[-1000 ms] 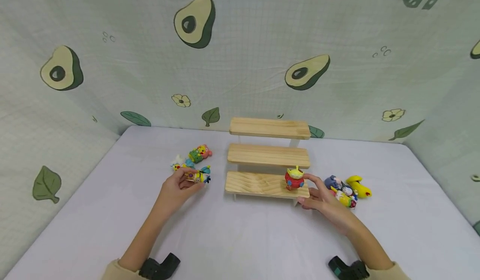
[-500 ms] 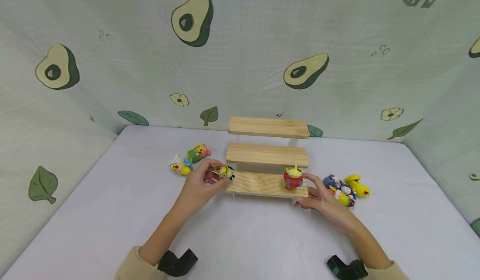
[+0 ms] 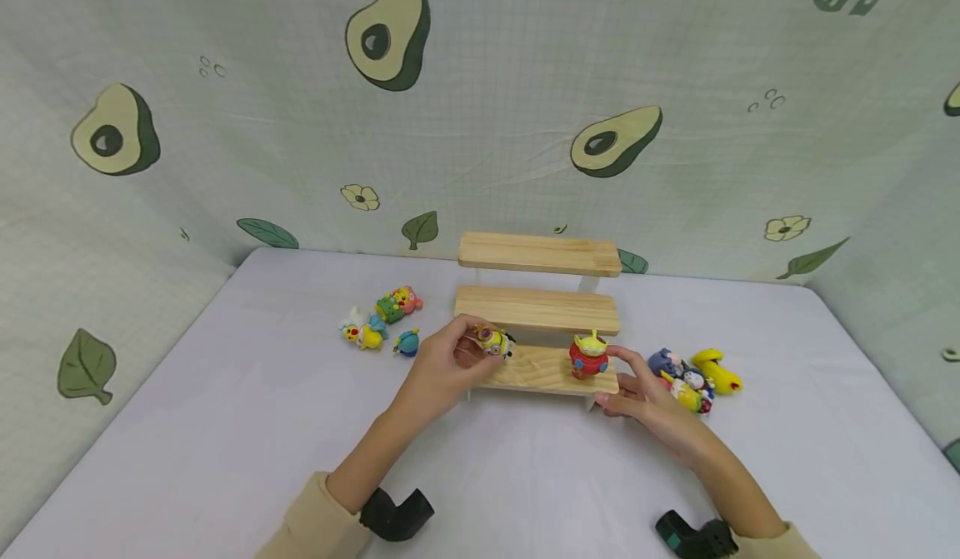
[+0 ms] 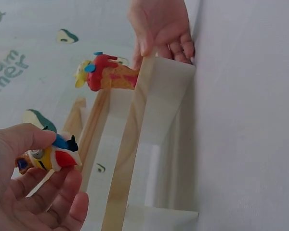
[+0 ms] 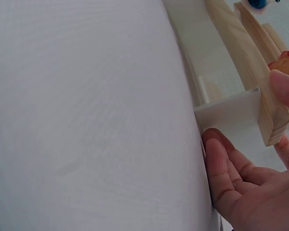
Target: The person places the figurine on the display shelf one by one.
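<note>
Left hand (image 3: 444,365) pinches a Minion (image 3: 496,343), right hand (image 3: 654,409) grips the wooden shelf (image 3: 536,309); just the alien (image 3: 588,356) is up, other figurines (image 3: 389,309) aren't yet.

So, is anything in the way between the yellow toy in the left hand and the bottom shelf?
Nothing I can see. The left hand holds the yellow toy above the left part of the bottom shelf. The red toy stands on its right end, off to the side.
</note>
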`<state>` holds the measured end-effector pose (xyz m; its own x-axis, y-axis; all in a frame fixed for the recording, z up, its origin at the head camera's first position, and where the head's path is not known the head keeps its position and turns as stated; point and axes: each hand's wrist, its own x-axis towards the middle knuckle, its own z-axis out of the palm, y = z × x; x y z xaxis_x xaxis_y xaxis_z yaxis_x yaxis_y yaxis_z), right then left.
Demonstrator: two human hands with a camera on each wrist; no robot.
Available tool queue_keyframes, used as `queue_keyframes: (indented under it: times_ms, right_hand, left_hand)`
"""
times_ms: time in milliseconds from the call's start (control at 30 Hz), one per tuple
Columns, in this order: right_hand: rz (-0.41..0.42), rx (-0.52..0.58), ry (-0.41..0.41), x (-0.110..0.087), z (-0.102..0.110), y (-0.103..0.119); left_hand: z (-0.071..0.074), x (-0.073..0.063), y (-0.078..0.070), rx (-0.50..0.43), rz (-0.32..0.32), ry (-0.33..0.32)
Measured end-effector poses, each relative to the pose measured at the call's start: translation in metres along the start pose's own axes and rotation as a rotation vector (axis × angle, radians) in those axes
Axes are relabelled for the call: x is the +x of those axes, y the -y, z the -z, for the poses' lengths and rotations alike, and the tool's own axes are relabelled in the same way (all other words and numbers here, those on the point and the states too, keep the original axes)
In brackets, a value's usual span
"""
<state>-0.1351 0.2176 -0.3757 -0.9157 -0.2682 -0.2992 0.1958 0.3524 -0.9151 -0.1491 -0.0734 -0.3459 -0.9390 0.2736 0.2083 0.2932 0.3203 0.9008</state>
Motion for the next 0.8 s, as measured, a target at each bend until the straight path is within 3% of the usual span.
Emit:
queue_keyframes:
  times_ms: [467, 800]
  right_hand:
    - [0.001, 0.005, 0.008, 0.001, 0.0, -0.001]
    - [0.012, 0.016, 0.008, 0.0, 0.0, 0.0]
  left_hand:
    - [-0.026, 0.012, 0.002, -0.015, -0.016, 0.073]
    - [-0.029, 0.015, 0.009, -0.02, -0.034, 0.083]
